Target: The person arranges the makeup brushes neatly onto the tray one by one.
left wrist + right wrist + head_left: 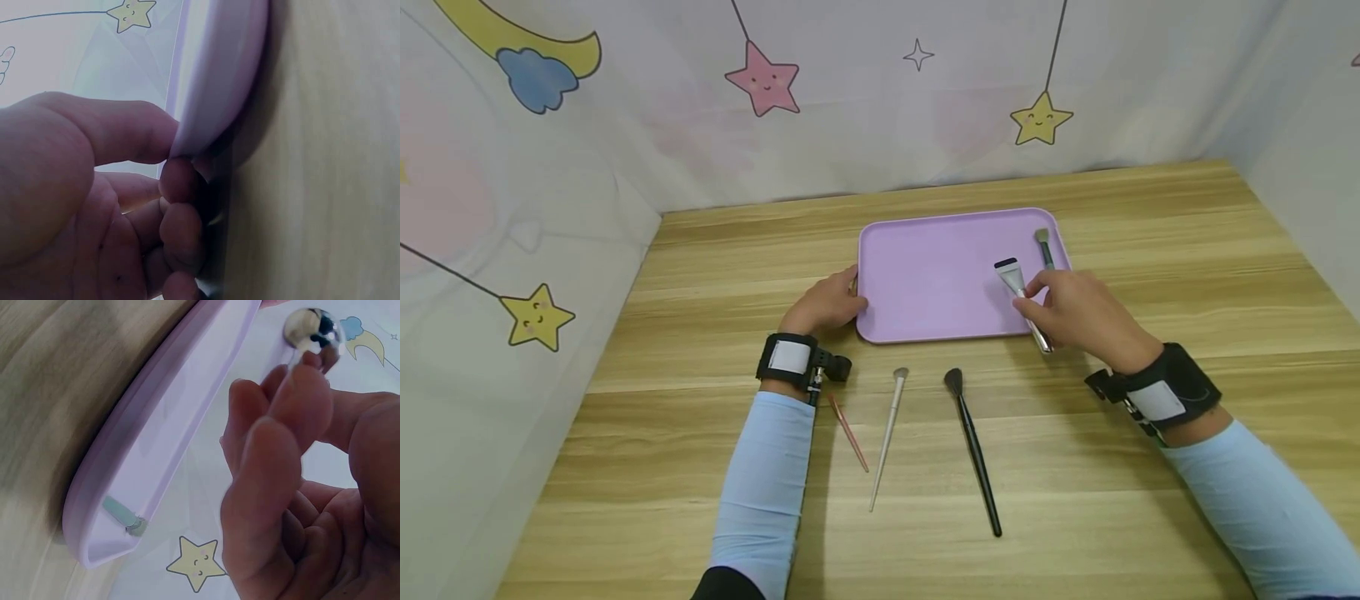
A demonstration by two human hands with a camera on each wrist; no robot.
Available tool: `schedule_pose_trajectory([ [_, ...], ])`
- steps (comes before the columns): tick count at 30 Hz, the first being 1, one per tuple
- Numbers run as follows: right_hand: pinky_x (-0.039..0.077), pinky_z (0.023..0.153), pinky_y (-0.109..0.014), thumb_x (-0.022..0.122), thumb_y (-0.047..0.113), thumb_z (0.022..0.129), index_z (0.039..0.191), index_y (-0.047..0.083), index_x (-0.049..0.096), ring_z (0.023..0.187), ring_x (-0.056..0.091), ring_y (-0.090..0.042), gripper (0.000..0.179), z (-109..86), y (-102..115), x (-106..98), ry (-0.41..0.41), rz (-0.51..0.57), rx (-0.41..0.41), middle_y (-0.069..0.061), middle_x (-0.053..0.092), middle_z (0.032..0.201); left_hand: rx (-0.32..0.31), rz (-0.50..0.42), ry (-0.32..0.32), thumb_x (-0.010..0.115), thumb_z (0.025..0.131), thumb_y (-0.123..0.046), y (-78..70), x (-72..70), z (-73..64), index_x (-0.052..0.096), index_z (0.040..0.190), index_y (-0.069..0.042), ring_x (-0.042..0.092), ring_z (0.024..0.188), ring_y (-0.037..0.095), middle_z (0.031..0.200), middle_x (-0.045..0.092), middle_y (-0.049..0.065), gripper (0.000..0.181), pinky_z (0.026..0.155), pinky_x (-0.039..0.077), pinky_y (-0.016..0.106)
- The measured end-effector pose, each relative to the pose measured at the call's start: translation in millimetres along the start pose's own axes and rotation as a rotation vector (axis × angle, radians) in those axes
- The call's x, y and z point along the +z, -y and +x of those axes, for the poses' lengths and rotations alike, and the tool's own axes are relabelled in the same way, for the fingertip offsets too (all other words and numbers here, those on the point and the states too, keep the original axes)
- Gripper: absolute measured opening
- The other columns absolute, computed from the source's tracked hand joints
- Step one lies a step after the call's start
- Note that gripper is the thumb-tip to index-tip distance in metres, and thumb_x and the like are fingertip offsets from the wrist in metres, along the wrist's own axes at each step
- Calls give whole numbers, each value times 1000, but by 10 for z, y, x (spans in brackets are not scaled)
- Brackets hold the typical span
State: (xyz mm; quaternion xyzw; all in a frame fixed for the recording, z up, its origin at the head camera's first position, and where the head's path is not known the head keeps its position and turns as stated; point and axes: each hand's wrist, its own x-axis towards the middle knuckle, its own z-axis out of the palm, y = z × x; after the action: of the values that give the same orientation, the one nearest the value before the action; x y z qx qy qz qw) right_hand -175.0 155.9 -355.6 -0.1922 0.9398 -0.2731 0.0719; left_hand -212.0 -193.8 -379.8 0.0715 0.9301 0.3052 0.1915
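Note:
My left hand grips the left edge of a light purple tray. In the left wrist view, the thumb lies on the rim and the fingertips are curled beneath it. Over the tray's front right part, my right hand pinches a flat makeup brush with a silver handle and dark bristle tip. Its shiny round handle end pokes past the fingers in the right wrist view. Inside the tray at the right lies a green-handled makeup brush, partly hidden by the right hand.
On the wooden table before the tray lie a thin pink brush, a slim white-handled brush and a longer black brush. The left wrist strap partly covers the pink one. A patterned curtain stands behind the table.

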Motion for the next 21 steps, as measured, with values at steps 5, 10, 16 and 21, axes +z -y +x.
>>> schedule_pose_trajectory([
  [5, 33, 42, -29, 64, 20, 98, 106, -7, 67, 44, 56, -16, 29, 28, -9, -9, -4, 9, 4, 0, 58, 53, 3, 1, -1, 49, 95, -17, 7, 1, 7, 23, 161, -6, 46, 117, 32, 146, 48, 16, 72, 102, 37, 43],
  [10, 33, 41, -28, 64, 21, 98, 105, -7, 68, 44, 57, -16, 29, 63, -39, -10, -17, 10, 16, -1, 55, 50, 6, 8, -4, 49, 95, -17, 9, -8, 8, 23, 161, -6, 46, 118, 32, 149, 46, 16, 72, 103, 36, 44],
  [16, 37, 42, -31, 65, 20, 98, 105, -7, 68, 46, 59, -17, 29, 86, -70, -17, -18, 28, 36, -3, 56, 52, 0, -1, -1, 49, 95, -18, -3, -19, 3, 23, 161, -5, 46, 118, 32, 148, 46, 16, 72, 104, 36, 44],
  [21, 38, 42, -31, 65, 20, 98, 105, -8, 68, 45, 59, -17, 29, 108, -92, -22, -14, 29, 40, -2, 57, 52, -5, -3, 3, 49, 95, -18, -15, -15, -5, 22, 161, -6, 45, 119, 32, 150, 45, 16, 72, 104, 35, 43],
])
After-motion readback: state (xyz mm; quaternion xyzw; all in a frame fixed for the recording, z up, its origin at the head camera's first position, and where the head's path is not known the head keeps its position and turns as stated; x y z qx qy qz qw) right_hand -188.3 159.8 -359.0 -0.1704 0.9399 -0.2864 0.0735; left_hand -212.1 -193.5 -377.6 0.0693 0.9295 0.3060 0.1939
